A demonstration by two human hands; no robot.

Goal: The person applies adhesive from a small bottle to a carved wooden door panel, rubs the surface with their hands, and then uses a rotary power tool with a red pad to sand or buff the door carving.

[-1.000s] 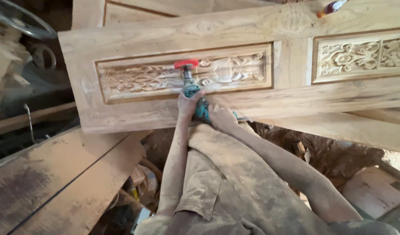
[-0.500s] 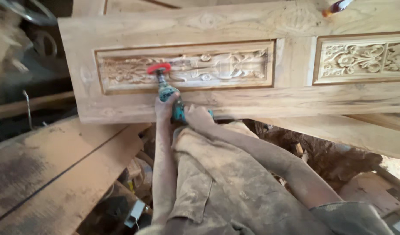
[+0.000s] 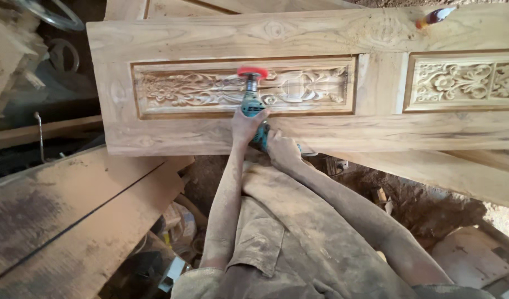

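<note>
My teal grinder (image 3: 253, 105) carries a red disc (image 3: 253, 72) against the pale tan wooden door (image 3: 210, 36), whose recessed panel (image 3: 199, 88) bears carved flowers and scrolling leaves, like the lighter panel (image 3: 465, 80) beside it.

A teal power sander (image 3: 253, 105) with a red disc (image 3: 253, 72) is held against the carved floral panel (image 3: 199, 88) of a wooden door (image 3: 321, 133), the disc near the panel's upper edge. The tool's body is gripped by the left hand (image 3: 244, 123); its rear is clasped by the right hand (image 3: 281, 150) just below. Dusty planks (image 3: 72, 216) are seen at lower left.
</note>
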